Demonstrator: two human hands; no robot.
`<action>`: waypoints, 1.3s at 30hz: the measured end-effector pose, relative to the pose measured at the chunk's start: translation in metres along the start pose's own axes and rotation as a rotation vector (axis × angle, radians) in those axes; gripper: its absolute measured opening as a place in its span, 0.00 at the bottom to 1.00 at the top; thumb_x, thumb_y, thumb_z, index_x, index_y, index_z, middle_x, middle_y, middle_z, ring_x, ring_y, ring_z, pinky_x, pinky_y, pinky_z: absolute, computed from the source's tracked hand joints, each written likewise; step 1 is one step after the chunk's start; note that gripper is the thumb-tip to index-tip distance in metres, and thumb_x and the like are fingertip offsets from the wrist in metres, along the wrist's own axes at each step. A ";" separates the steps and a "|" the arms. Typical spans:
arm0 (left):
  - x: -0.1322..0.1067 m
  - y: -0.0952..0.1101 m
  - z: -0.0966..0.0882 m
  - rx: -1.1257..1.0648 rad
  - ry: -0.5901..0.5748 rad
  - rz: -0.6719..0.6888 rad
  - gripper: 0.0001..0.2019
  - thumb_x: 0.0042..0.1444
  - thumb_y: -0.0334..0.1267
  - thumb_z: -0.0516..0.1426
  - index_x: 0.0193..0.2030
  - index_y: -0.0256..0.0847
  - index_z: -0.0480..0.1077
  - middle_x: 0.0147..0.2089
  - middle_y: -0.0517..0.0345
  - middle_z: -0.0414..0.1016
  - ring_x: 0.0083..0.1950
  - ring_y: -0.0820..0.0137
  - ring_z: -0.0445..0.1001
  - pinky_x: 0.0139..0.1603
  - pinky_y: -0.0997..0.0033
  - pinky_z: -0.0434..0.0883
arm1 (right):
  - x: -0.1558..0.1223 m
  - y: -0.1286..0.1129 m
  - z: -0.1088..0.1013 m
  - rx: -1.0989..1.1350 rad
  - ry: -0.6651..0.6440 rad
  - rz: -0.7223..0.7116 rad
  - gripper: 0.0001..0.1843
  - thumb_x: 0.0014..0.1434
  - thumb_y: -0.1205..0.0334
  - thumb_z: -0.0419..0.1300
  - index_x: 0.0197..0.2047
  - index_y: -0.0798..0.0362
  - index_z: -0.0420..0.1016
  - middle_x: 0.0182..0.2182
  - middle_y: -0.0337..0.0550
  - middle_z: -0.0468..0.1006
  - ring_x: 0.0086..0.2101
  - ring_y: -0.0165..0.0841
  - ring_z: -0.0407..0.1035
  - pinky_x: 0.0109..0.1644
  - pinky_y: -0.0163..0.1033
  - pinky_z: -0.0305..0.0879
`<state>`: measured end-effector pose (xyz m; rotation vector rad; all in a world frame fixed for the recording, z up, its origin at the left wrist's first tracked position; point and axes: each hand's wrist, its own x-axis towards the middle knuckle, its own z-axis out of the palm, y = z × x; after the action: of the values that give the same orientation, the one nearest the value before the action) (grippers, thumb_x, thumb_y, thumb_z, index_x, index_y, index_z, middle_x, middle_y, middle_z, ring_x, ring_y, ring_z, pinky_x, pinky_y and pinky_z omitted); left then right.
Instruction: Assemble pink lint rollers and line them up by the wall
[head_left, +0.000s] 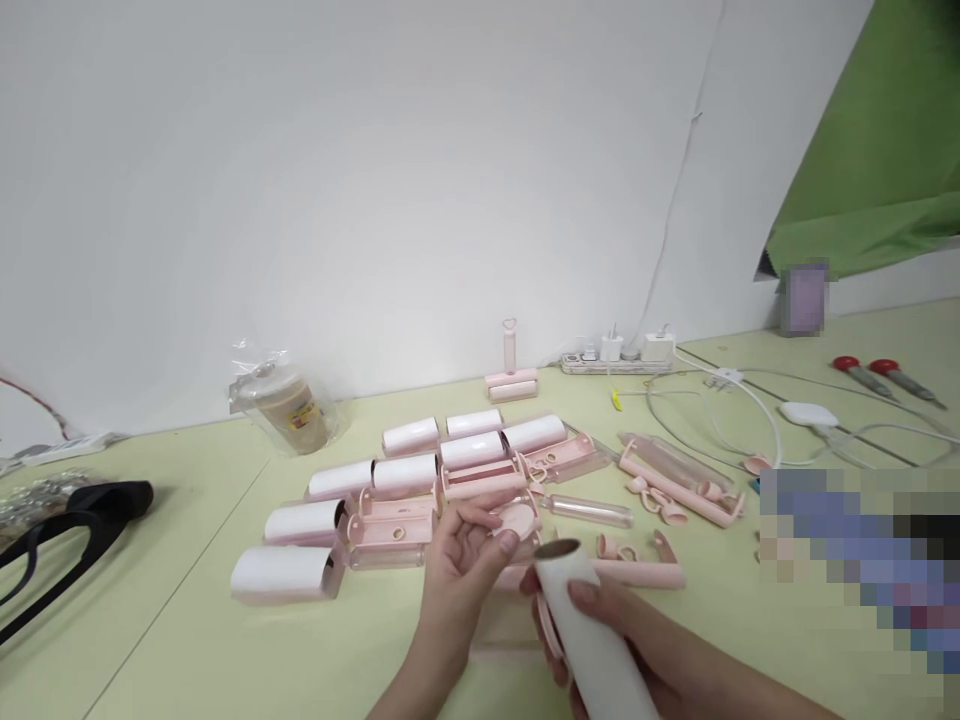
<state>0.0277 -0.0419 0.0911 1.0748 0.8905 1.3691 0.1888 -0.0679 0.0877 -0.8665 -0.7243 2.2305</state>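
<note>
My right hand is closed round a white paper roll with a cardboard core, held tilted at the bottom middle. A pink plastic piece shows under my right fingers by the roll. My left hand pinches a small round pink cap just left of the roll's open end. Both hands hover above the pale green table. Right behind them lie several finished white-and-pink lint rollers and loose pink parts.
A lidded drink cup in a plastic bag stands at the back left. Black straps lie at the far left. A power strip, white cables and two red-handled tools sit at the back right. A green sheet hangs on the wall.
</note>
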 end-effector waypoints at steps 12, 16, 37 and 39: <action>-0.013 0.001 0.008 0.267 -0.207 0.004 0.12 0.53 0.45 0.54 0.40 0.47 0.75 0.46 0.54 0.75 0.48 0.60 0.71 0.44 0.65 0.70 | 0.000 0.004 0.003 -0.161 0.073 0.052 0.24 0.50 0.38 0.54 0.31 0.54 0.63 0.21 0.37 0.70 0.19 0.25 0.65 0.25 0.32 0.63; -0.017 -0.004 0.009 0.200 -0.229 -0.010 0.16 0.46 0.42 0.61 0.43 0.48 0.74 0.49 0.53 0.73 0.50 0.57 0.69 0.45 0.63 0.71 | -0.001 0.004 0.003 -0.145 0.065 0.063 0.24 0.50 0.39 0.56 0.35 0.53 0.64 0.22 0.37 0.71 0.20 0.26 0.66 0.24 0.32 0.63; -0.007 0.004 0.015 -0.543 0.191 -0.285 0.05 0.50 0.33 0.60 0.35 0.35 0.73 0.36 0.53 0.76 0.39 0.71 0.73 0.39 0.77 0.71 | -0.014 -0.010 -0.017 -1.349 0.245 -1.517 0.24 0.51 0.72 0.60 0.49 0.41 0.69 0.47 0.41 0.74 0.46 0.38 0.69 0.47 0.39 0.70; -0.009 0.002 0.017 -0.560 0.217 -0.329 0.04 0.50 0.33 0.60 0.34 0.35 0.72 0.35 0.54 0.76 0.37 0.72 0.74 0.38 0.77 0.71 | -0.011 -0.006 -0.020 -1.554 0.160 -1.610 0.30 0.51 0.70 0.61 0.57 0.46 0.62 0.49 0.45 0.73 0.47 0.38 0.68 0.49 0.40 0.70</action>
<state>0.0430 -0.0526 0.0972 0.3404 0.7319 1.3536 0.2119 -0.0661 0.0834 -0.5239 -2.0341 -0.0701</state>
